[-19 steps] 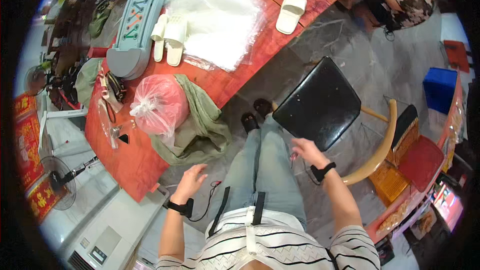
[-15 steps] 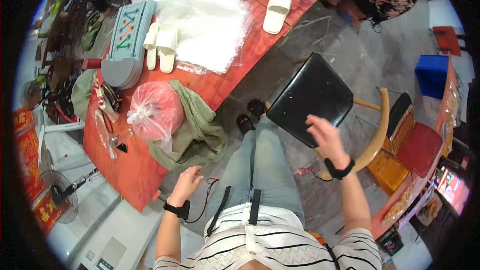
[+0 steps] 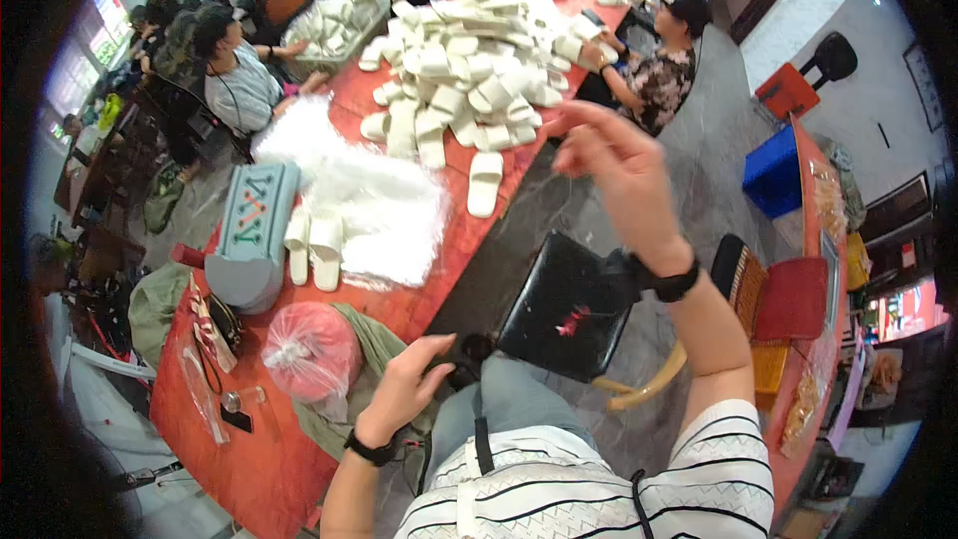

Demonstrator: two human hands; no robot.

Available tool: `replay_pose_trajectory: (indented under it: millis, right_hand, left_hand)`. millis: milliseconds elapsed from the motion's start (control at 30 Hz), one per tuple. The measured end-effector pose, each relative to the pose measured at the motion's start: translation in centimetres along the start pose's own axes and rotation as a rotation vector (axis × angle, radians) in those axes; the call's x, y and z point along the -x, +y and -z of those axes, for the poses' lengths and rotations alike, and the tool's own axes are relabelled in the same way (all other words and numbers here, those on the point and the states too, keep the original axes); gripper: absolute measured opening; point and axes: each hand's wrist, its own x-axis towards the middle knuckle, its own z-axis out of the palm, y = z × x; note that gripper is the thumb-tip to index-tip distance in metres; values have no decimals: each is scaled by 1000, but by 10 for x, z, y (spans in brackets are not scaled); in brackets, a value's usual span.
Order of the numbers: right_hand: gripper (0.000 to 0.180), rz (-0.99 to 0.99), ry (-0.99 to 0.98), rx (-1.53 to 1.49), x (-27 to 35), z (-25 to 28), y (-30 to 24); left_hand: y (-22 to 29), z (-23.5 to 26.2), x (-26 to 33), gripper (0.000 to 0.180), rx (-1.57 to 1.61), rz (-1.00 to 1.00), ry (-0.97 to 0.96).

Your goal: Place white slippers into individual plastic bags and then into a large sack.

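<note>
My right hand (image 3: 619, 175) is raised over the gap beside the red table (image 3: 269, 464), fingers loosely apart and a little blurred, holding nothing. Nearest to it on the table's edge are a single white slipper (image 3: 485, 186) and a large heap of white slippers (image 3: 469, 80). Low in front of my body, my left hand (image 3: 404, 389) has its thumb and fingers apart, with nothing in it. Beside it lie a green cloth (image 3: 381, 337) and a pink bundle in a clear plastic bag (image 3: 311, 351). A pair of white slippers (image 3: 325, 248) rests against a stack of clear plastic bags (image 3: 394, 215).
A black-seated chair (image 3: 564, 309) stands right of the table near my legs. A grey-blue machine (image 3: 254, 230) sits at the table's left. Co-workers (image 3: 242, 80) sit around the far end; one at right handles slippers. A blue bin (image 3: 773, 172) and a red chair (image 3: 791, 299) are further right.
My view has tilted up, bringing the slipper heap and co-workers into sight. My right hand has risen forward from above the chair toward the slippers. My left hand has shifted slightly right.
</note>
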Motion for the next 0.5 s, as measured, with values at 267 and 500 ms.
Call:
replay_pose_trajectory:
  millis: [267, 500]
  right_hand:
    - [29, 58, -203, -241, -36, -149, 42]
    - [26, 391, -207, 46, -36, -172, 63]
  left_hand:
    - [17, -6, -106, 68, 1283, -110, -52]
    - [22, -12, -105, 27, 1379, 50, 238]
